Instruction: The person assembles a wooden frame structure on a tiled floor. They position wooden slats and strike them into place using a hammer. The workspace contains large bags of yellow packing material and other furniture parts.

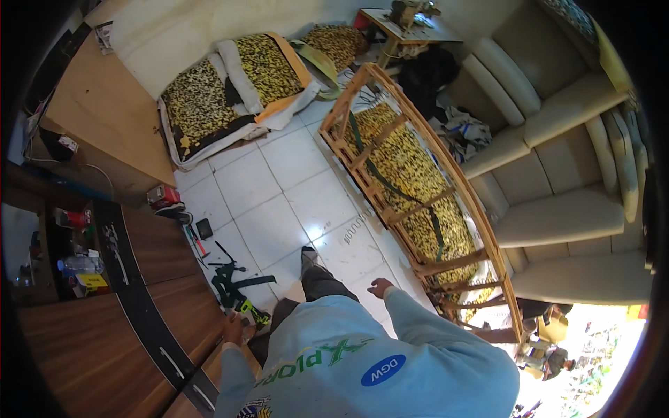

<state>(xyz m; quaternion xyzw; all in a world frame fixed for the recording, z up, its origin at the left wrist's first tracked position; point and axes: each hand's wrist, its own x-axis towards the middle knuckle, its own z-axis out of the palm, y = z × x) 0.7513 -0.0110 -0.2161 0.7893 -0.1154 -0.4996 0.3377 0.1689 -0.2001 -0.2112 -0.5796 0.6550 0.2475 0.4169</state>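
Observation:
My right hand (380, 287) hangs over the white tiled floor (286, 219), its fingers loosely apart with nothing in them. It is close to the lower left side of a long wooden frame (411, 261), without touching it. Low on the left, my left hand (232, 329) is beside the brown cabinet; its fingers are too small to make out. Near it on the floor lie a bright green and black tool (249, 311) and a heap of dark green straps (224, 284). A padded panel of yellow and black foam pieces (425, 171) shows through the frame's crosspieces.
Two foam-filled cushions (198, 104) lean against the far wall. Beige sofa seats (578, 219) are stacked on the right. A sewing machine table (411, 29) stands at the back. Drawers (164, 251) line the left. A loose zigzag spring (355, 228) lies on the tiles.

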